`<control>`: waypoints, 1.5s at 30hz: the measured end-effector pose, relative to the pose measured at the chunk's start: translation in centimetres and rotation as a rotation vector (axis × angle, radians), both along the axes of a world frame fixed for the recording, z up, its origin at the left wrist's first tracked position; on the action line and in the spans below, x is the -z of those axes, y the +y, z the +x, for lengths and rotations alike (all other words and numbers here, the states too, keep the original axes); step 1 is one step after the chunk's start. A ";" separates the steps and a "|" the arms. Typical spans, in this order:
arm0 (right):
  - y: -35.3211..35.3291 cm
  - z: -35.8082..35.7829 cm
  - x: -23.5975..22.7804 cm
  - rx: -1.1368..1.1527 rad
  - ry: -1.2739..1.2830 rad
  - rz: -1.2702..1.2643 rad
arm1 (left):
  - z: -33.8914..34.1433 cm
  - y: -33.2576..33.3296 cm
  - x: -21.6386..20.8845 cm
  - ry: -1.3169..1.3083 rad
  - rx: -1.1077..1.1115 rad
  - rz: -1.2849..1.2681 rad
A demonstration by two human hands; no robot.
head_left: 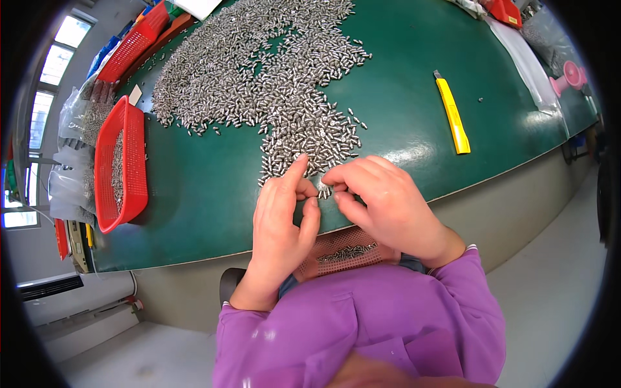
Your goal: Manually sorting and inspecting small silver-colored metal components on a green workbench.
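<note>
The green worktop spreads widest before me, and over its far and middle part lies the big pile of small silvery metal pieces, narrowing to a tongue that ends at my fingers. To my left the red basket holds more pieces; the pink basket sits below the near edge, between my forearms, with some in it too.

My left hand is half curled, index finger stretched toward the pile, thumb apart from it. My right hand is bent loosely, index finger and thumb slightly parted. I cannot tell whether either has a piece pinched.

The yellow cutter lies well apart, to the right.

Smallest is the little cluster of pieces at the tongue's near end: right of my left thumb, left of my right fingertips, the right index seeming nearer. Their long axes appear to run roughly away from me. My fingers partly hide them, my curled fingertips are hard to make out, and the worktop's edge and my forearms cut off the pink basket.
</note>
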State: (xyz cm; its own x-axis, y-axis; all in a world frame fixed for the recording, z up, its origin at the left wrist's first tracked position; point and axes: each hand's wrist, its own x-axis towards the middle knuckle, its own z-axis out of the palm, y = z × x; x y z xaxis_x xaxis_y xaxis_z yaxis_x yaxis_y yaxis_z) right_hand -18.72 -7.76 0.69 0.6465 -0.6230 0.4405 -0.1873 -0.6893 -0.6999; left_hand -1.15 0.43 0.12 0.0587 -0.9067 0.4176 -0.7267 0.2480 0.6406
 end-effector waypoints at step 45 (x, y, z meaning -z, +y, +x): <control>0.4 -0.2 0.5 -0.005 0.016 -0.014 | 0.1 0.9 0.3 0.070 0.008 0.005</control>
